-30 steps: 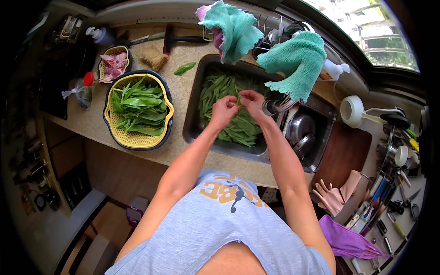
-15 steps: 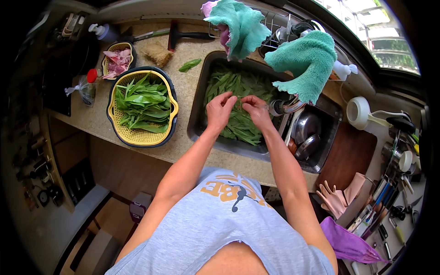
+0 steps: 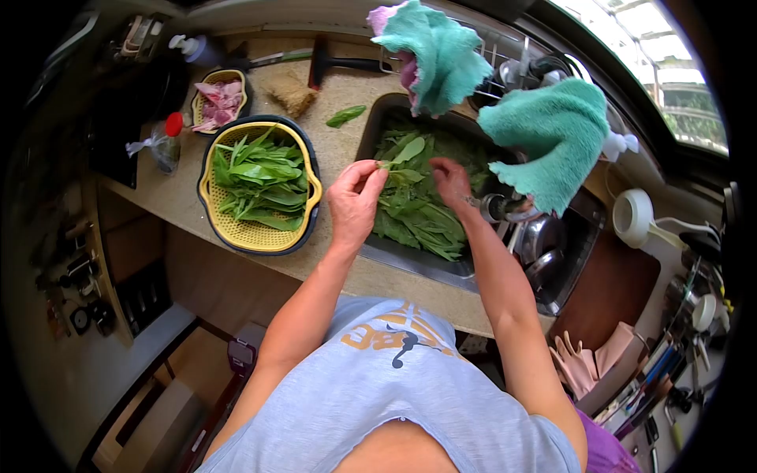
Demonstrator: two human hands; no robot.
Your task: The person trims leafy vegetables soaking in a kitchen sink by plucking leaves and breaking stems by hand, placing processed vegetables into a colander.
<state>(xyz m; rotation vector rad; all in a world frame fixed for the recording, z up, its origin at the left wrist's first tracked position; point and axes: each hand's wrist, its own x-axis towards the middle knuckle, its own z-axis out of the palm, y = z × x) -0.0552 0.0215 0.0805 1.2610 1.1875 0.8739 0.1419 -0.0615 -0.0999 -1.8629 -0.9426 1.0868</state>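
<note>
My left hand [image 3: 355, 201] is over the left edge of the sink [image 3: 418, 269], its thumb and fingertips pinching the stem end of a leafy sprig [image 3: 408, 151]. To its right, my right hand [image 3: 453, 183] is above the leaves [image 3: 430, 229] in the sink, fingers curled together; anything between them is too small to make out. Left of the sink, a yellow basket [image 3: 208, 197] set in a dark basin holds more long green leaves [image 3: 264, 175]. A single leaf [image 3: 345, 117] lies on the counter between basket and sink.
A small basket of raw meat [image 3: 218, 104], a red-lidded jar [image 3: 169, 142] and a sponge-like brown item [image 3: 293, 94] stand behind the yellow basket. Teal cloths [image 3: 552, 134] hang by the faucet [image 3: 505, 207]. Farther right are metal lids [image 3: 540, 240] and a brown board [image 3: 611, 276].
My left hand has moved left and away from my right hand, and a leafy sprig now shows at its fingertips. The head view has shifted slightly, moving the surroundings rightward.
</note>
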